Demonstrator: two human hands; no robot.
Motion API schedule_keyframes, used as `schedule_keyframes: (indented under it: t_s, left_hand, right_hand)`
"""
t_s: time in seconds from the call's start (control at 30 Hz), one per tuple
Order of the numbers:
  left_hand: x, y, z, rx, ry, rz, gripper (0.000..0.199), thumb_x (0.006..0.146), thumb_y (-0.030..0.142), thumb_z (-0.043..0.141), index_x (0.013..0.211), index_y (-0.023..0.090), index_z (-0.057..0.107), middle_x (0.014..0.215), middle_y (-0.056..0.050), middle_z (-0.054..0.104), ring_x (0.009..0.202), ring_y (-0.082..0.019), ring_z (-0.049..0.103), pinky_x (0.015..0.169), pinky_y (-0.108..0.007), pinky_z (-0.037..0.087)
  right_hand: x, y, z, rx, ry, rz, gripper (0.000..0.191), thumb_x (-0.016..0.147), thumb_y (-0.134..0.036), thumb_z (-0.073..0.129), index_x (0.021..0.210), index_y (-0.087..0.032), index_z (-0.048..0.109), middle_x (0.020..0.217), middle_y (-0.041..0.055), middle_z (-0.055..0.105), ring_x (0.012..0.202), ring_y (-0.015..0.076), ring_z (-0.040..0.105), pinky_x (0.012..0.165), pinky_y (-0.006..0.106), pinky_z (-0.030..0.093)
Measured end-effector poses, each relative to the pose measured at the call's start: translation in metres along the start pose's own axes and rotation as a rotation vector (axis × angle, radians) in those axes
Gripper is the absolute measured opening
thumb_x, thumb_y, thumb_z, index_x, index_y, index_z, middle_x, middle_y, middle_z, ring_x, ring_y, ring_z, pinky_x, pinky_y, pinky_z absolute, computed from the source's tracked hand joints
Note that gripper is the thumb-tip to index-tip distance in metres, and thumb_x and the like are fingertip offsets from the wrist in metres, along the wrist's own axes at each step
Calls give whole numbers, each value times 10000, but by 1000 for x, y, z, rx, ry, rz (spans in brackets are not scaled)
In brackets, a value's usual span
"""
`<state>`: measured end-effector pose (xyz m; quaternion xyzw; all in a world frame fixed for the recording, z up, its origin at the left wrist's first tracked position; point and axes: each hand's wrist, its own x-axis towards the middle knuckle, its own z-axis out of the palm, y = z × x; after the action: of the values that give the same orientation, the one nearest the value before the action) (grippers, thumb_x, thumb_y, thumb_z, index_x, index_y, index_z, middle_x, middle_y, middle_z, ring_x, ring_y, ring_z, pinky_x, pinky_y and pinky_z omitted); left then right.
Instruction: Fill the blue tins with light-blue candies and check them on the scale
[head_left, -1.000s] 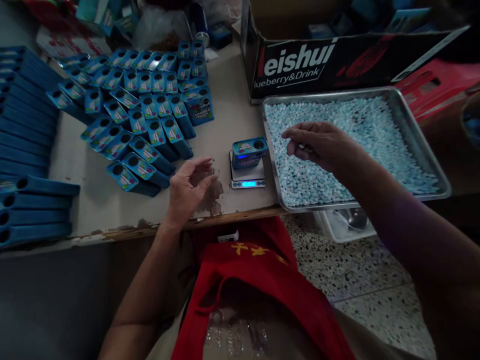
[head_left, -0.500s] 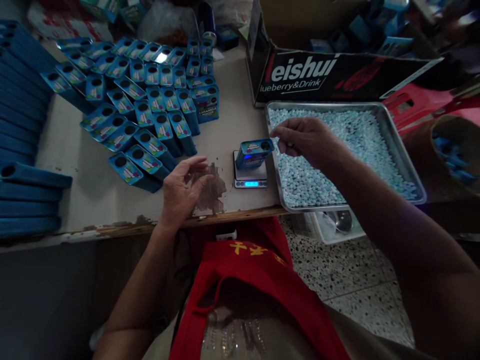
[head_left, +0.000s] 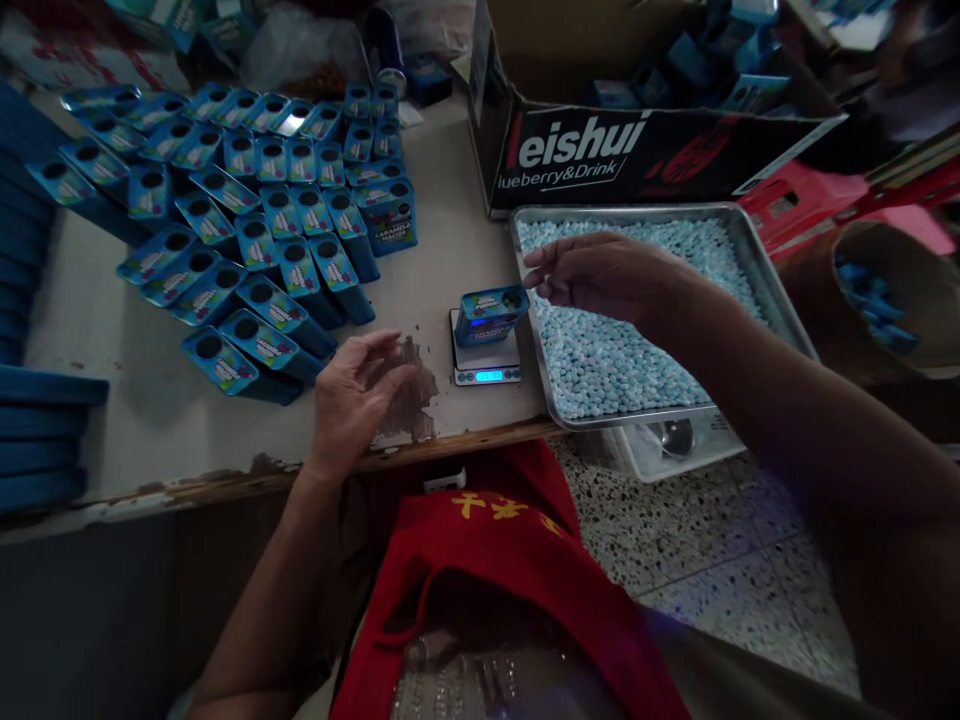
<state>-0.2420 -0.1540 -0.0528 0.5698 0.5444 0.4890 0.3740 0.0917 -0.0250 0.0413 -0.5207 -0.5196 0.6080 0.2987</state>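
Observation:
On a small digital scale (head_left: 487, 360) with a lit blue display stands one blue candy box (head_left: 491, 315), its round hole facing up. My right hand (head_left: 600, 278) hovers at the box's right end, over the tray's left side, fingers loosely stretched out; nothing shows in them. Beneath it lies a metal tray (head_left: 551, 412) full of small pale-blue and white candies (head_left: 622, 365). Left of the scale, my left hand (head_left: 356, 395) rests near the table edge, empty, its fingers and thumb apart. Rows of blue candy boxes (head_left: 259, 240) with round top holes stand beyond it.
Behind the tray is a black cardboard carton (head_left: 577, 150) with blue boxes inside. Flat blue pieces are stacked (head_left: 45, 435) at far left. A round brown bin (head_left: 919, 270) holds blue bits at right. Below the table edge sits a white tub (head_left: 652, 460).
The view has shifted, moving most of the scene slightly left. My right hand's fingers have loosened from a pinch near the box's hole and stretched out. My left hand stays much the same.

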Motion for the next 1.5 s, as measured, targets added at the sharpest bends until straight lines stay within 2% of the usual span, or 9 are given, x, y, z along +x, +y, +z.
schedule_keyframes:
  t_s: [0.17, 0.3, 0.5, 0.73, 0.9, 1.07, 1.23, 1.4, 1.5]
  left_hand:
    - [2, -7, 2, -81, 43, -66, 453, 868, 372, 945, 1273, 209, 825, 1273, -101, 819, 1232, -295, 815, 1233, -495, 654]
    - [3, -10, 2, -126, 39, -102, 476, 837, 368, 949, 1259, 192, 821, 1284, -113, 816, 1241, -302, 814, 1235, -496, 654]
    - [1, -6, -4, -104, 46, -104, 439, 833, 363, 943, 1219, 194, 820, 1260, -105, 822, 1224, -305, 813, 1210, -495, 668]
    - [0, -6, -2, -112, 16, -107, 449, 807, 382, 978, 1187, 191, 834, 1229, -96, 814, 1189, -296, 812, 1229, -507, 657]
    - [1, -7, 2, -121, 6, -125, 456, 796, 385, 978, 1185, 193, 839, 1234, -96, 814, 1199, -304, 811, 1240, -523, 650]
    - [2, -6, 5, -98, 6, -144, 455, 790, 386, 977, 1186, 200, 848, 1248, -97, 832, 1193, -308, 818, 1224, -511, 659]
    - [3, -9, 6, -96, -6, -137, 439, 799, 371, 975, 1187, 212, 846, 1258, -102, 834, 1191, -315, 823, 1214, -523, 665]
    - [3, -11, 6, -112, -11, -140, 419, 792, 350, 980, 1169, 227, 842, 1234, -93, 838, 1177, -317, 827, 1221, -533, 664]
    - [3, -10, 5, -115, -9, -142, 398, 803, 337, 963, 1167, 226, 847, 1228, -90, 841, 1173, -312, 829, 1213, -518, 668]
  right_hand:
    - [-1, 2, -5, 39, -39, -2, 150, 886, -238, 945, 989, -223, 838, 954, 76, 842, 672, 151, 674, 524, 272, 545]
    - [-7, -4, 9, -82, 14, -141, 158, 937, -326, 948, 1011, -231, 845, 907, 62, 834, 615, 128, 615, 509, 270, 517]
    - [-19, -9, 31, -295, 50, -287, 170, 852, -292, 986, 968, -238, 874, 713, -2, 742, 631, 158, 635, 557, 298, 573]
    - [-21, -2, 31, -329, 71, -306, 312, 797, -215, 974, 1101, -253, 918, 996, 36, 875, 661, 163, 669, 602, 334, 636]
    - [-17, 5, 27, -353, 47, -313, 483, 782, -193, 961, 1260, -234, 905, 1173, 66, 895, 768, 220, 764, 645, 377, 701]
    - [-16, 10, 29, -308, 75, -304, 620, 724, -126, 998, 1323, -224, 872, 1254, 101, 877, 937, 301, 826, 638, 383, 714]
    - [-15, 9, 37, -217, 162, -277, 595, 662, -39, 1008, 1211, -224, 876, 1205, 110, 865, 991, 322, 819, 629, 366, 699]
    - [-15, 6, 36, -221, 180, -237, 610, 614, -30, 1022, 1168, -240, 875, 1107, 78, 856, 826, 265, 768, 580, 358, 633]
    - [-17, -2, 30, -271, 171, -258, 494, 706, -102, 1038, 1147, -261, 882, 1058, 50, 856, 707, 205, 692, 574, 361, 582]
